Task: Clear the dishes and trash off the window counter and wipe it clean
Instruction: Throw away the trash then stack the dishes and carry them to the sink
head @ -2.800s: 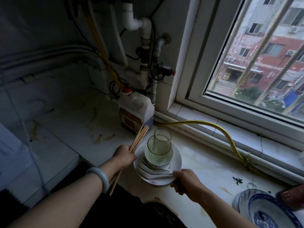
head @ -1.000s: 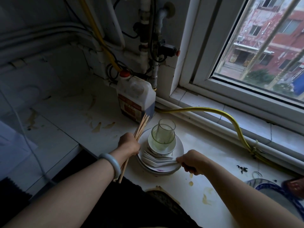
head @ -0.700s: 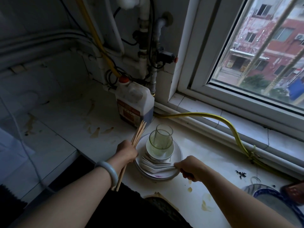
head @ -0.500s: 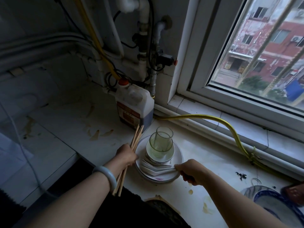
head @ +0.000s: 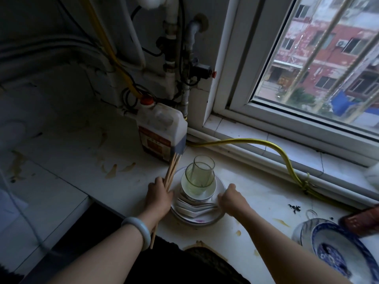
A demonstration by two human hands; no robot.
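A stack of dishes stands on the stained white counter [head: 61, 181]: a white plate [head: 196, 219] at the bottom, white spoons [head: 190, 208] on it, a small white bowl [head: 207, 191] and a clear glass [head: 200, 173] lying in the bowl. My left hand [head: 159, 196] grips a bundle of wooden chopsticks [head: 173, 169] and lies against the plate's left rim. My right hand [head: 230, 198] holds the plate's right rim by the spoon handles. Brown spill marks [head: 238, 232] dot the counter near the plate.
A plastic jug [head: 162, 132] with a red cap stands just behind the stack, under pipes and valves. A yellow hose [head: 283, 154] runs along the window sill. Blue-patterned bowls [head: 332, 255] and a reddish-brown object [head: 361, 222] sit at the right. Dark scraps [head: 294, 208] lie near the hose.
My right hand has slid from the spoon handles up along the plate's right rim. My left hand, with the chopsticks, has closed in on the left rim. The stack stays on the counter.
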